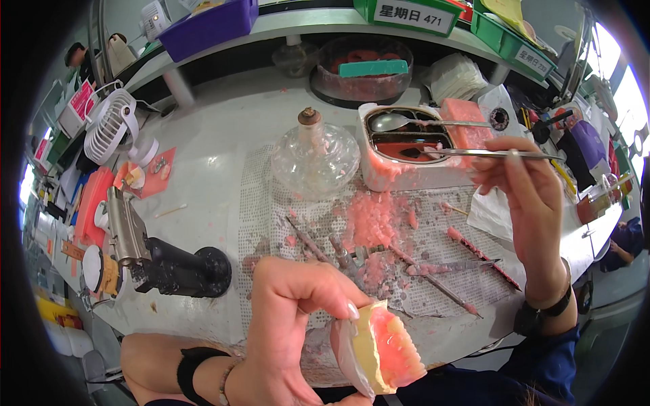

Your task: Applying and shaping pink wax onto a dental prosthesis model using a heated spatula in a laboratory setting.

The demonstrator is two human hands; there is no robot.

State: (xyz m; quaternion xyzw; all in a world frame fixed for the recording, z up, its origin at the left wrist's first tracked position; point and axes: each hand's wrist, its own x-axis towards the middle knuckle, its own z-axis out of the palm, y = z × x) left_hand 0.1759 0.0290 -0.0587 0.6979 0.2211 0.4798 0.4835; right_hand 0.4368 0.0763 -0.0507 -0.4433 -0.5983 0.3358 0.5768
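Observation:
My left hand [288, 318], low in the middle, grips a dental plaster model [371, 352] with a yellowish base, pink wax gums and a row of artificial teeth facing right. At the right, my right hand [521, 179] pinches a slim metal wax knife [467, 153] held nearly level. Its dark tip is over the near, reddish compartment of a wax-melting pot [406, 177]; whether it touches the wax I cannot tell. A metal spoon [389, 122] rests across the pot's far, dark compartment. Left of the pot stands a glass spirit lamp [315, 159], with no flame visible.
Pink wax scraps [371, 220] and several carving tools [437, 281] lie on printed paper. A black-based torch [183, 264] stands left, near a white fan [115, 125]. Behind are a glass bowl [332, 84] and a shelf with bins. Pink wax blocks [467, 111] sit beside the pot.

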